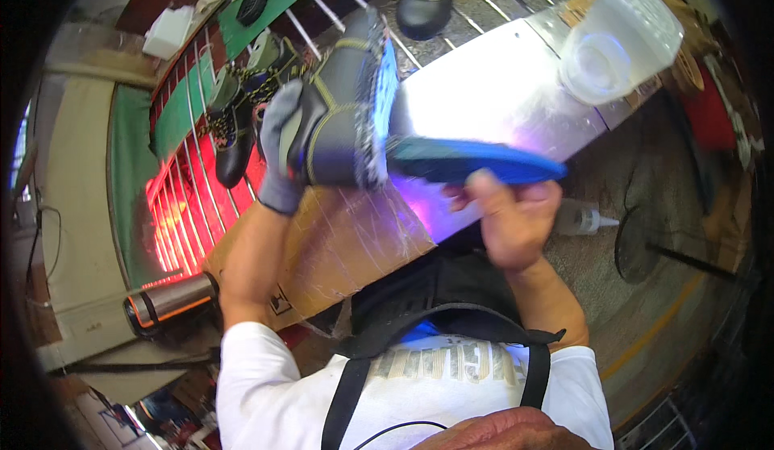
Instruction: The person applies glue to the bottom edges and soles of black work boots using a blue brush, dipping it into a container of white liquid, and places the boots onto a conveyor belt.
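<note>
My left hand (280,152), in a grey glove, is closed round the collar end of a black work boot (339,115) with yellow stitching. The boot is tilted on its side, its underside turned to the right. A ragged pale edge runs along that underside. My bare right hand (516,216) pinches the right end of a long, flat blue piece (476,158), tapered like an insole. Its left end reaches the boot's underside; motion blur hides whether they touch.
Several black shoes (230,127) lie on a metal bar rack (193,200), lit red below. At right a translucent plastic container (617,47) stands on a bright white board (476,87). Cardboard (347,248) lies under my left arm, beside a steel flask (173,301). A nozzle bottle (576,218) is near my right hand.
</note>
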Demonstrator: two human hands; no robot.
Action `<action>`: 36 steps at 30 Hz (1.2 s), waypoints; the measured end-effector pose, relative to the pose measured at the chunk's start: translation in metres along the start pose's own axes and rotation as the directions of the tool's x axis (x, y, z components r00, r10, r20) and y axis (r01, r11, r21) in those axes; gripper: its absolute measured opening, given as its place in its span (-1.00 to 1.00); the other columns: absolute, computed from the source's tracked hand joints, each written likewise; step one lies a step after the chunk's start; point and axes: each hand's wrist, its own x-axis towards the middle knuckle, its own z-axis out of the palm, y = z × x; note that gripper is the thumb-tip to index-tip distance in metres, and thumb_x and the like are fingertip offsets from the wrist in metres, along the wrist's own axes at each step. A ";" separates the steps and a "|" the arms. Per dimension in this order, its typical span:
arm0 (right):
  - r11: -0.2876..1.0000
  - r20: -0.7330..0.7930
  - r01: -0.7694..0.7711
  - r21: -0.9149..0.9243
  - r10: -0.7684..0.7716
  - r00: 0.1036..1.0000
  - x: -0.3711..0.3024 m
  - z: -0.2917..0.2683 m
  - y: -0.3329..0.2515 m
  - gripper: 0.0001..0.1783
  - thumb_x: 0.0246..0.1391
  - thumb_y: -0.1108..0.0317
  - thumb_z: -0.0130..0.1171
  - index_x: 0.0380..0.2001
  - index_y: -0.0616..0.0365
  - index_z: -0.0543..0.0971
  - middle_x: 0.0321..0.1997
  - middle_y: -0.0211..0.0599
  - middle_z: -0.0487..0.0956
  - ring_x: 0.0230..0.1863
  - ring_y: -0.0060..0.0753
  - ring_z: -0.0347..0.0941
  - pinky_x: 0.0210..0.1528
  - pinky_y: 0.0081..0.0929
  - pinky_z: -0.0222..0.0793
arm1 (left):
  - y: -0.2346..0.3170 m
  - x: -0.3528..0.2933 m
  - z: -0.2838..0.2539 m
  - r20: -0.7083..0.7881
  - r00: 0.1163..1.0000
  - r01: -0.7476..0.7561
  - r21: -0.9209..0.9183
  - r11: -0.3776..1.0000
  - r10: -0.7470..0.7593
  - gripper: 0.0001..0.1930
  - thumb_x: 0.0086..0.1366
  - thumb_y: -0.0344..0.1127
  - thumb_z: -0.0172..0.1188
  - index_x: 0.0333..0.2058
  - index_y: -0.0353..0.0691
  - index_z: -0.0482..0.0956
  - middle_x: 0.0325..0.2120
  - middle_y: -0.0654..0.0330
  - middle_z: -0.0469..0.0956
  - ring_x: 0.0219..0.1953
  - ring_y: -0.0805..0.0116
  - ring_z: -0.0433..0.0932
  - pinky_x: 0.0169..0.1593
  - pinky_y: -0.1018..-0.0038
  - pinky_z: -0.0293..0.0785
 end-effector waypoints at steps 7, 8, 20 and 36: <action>0.995 -0.142 0.025 0.094 -0.011 0.990 0.024 -0.070 -0.012 -0.64 0.46 0.21 -0.01 -0.15 0.34 0.60 -0.33 -0.05 0.69 -0.47 -0.33 0.62 -0.48 -0.42 0.55 | 0.041 0.131 -0.001 -0.054 0.996 0.041 0.987 0.158 0.075 -0.46 0.27 0.00 0.33 0.06 -0.32 0.61 -0.18 0.15 0.70 -0.16 0.38 0.67 -0.04 0.48 0.55; 0.996 -0.145 0.040 0.085 -0.028 0.989 0.023 -0.080 -0.019 -0.62 0.46 0.19 -0.02 -0.16 0.34 0.59 -0.34 -0.05 0.68 -0.49 -0.35 0.61 -0.50 -0.43 0.54 | 0.043 0.144 -0.009 -0.042 0.998 0.043 0.999 -0.022 0.057 -0.38 0.24 0.06 0.34 0.12 -0.30 0.58 -0.14 0.12 0.69 -0.13 0.37 0.66 0.00 0.46 0.53; 0.763 -0.125 0.108 -0.637 -0.241 0.962 0.030 -0.174 -0.118 -0.56 0.24 0.39 0.27 0.13 0.38 0.53 -0.33 -0.20 0.65 -0.47 -0.55 0.56 -0.45 -0.69 0.48 | 0.003 0.167 -0.014 0.050 0.988 0.027 0.881 -0.472 0.149 -0.20 0.19 0.31 0.25 0.18 -0.25 0.50 -0.12 -0.12 0.68 -0.05 -0.05 0.67 0.04 0.19 0.54; 0.082 0.063 0.075 -0.994 -0.139 0.988 0.159 -0.185 -0.129 -0.68 0.06 0.25 0.35 -0.18 0.23 0.64 -0.44 -0.36 0.63 -0.47 -0.56 0.51 -0.40 -0.54 0.42 | -0.096 0.010 0.055 0.619 0.779 -0.610 0.785 -0.107 0.102 -0.42 0.05 -0.41 0.45 0.06 -0.47 0.49 -0.06 -0.17 0.58 -0.05 -0.11 0.60 0.04 0.17 0.53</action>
